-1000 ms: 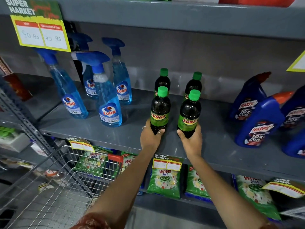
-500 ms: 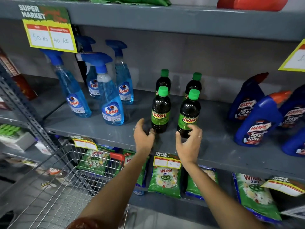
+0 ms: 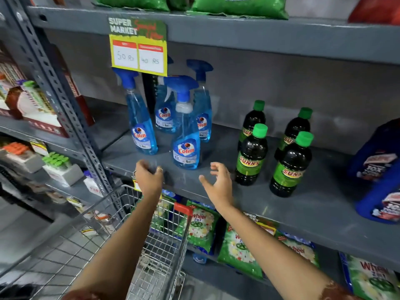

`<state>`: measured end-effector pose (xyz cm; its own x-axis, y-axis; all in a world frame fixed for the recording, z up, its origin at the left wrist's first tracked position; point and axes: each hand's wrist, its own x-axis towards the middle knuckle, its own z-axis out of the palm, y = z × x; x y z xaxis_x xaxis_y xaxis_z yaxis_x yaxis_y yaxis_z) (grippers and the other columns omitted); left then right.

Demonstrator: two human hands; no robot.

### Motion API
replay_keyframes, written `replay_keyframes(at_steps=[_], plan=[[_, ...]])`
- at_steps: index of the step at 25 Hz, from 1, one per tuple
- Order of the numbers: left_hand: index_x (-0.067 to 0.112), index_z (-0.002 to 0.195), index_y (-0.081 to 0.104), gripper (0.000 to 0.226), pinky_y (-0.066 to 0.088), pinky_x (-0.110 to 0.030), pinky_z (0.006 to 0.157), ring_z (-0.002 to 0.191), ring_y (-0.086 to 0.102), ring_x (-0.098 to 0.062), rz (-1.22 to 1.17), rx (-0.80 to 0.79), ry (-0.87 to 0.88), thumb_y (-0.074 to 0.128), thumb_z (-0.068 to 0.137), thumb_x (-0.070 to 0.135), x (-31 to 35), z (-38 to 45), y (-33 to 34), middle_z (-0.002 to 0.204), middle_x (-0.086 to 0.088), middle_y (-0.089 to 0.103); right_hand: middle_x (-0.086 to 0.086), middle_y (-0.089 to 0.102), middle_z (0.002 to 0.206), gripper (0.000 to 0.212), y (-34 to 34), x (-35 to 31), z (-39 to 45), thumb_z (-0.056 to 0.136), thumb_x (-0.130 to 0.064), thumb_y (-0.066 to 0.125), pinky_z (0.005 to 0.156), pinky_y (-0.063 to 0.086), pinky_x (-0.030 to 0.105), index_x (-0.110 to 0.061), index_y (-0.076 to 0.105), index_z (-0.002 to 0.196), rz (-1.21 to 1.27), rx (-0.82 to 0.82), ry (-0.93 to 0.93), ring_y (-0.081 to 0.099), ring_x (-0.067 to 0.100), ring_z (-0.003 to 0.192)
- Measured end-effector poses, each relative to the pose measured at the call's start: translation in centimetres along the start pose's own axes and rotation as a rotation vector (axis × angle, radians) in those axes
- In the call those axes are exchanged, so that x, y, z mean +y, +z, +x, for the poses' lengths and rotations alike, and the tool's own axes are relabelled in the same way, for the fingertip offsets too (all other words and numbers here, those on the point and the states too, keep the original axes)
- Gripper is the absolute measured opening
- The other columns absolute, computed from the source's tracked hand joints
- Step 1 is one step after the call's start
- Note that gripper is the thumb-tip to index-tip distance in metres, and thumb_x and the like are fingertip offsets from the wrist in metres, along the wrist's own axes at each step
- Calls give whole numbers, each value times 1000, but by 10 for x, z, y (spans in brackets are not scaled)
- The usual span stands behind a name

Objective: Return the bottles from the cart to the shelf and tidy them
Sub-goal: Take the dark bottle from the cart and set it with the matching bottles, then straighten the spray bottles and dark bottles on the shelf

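Several dark Sunny bottles with green caps stand on the grey shelf [image 3: 281, 215], the front pair being a left one [image 3: 251, 156] and a right one [image 3: 291, 165]. Several blue Colin spray bottles stand to their left, the nearest [image 3: 186, 146] at the front. My left hand [image 3: 149, 176] hovers at the shelf edge below the sprays, fingers curled, holding nothing. My right hand [image 3: 218, 185] is spread open just left of the front Sunny bottle, touching nothing. The wire cart [image 3: 164, 245] sits below my arms; its visible part holds no bottle.
Blue Harpic bottles [image 3: 376, 169] stand at the shelf's right end. A yellow price card [image 3: 138, 55] hangs from the shelf above. Green Wheel packets [image 3: 201, 226] fill the lower shelf. A slotted upright post [image 3: 65, 100] and boxed goods lie to the left.
Both hands let go of the two front Sunny bottles and moved left toward the Colin sprays. My view shifted left as well.
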<state>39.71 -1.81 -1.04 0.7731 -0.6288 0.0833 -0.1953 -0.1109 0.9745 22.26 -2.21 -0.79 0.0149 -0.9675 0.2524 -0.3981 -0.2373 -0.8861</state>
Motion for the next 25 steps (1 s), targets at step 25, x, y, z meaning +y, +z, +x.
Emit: replay_keyframes(at_steps=[25], plan=[[9, 141, 22, 99, 24, -42, 117, 138, 27, -27, 139, -129, 77, 80, 64, 27, -11, 106, 15, 150, -13, 29, 4, 63, 116, 55, 61, -1, 51, 70, -2, 72, 91, 48, 29, -11, 49, 120, 94, -67, 141, 58, 16, 104]])
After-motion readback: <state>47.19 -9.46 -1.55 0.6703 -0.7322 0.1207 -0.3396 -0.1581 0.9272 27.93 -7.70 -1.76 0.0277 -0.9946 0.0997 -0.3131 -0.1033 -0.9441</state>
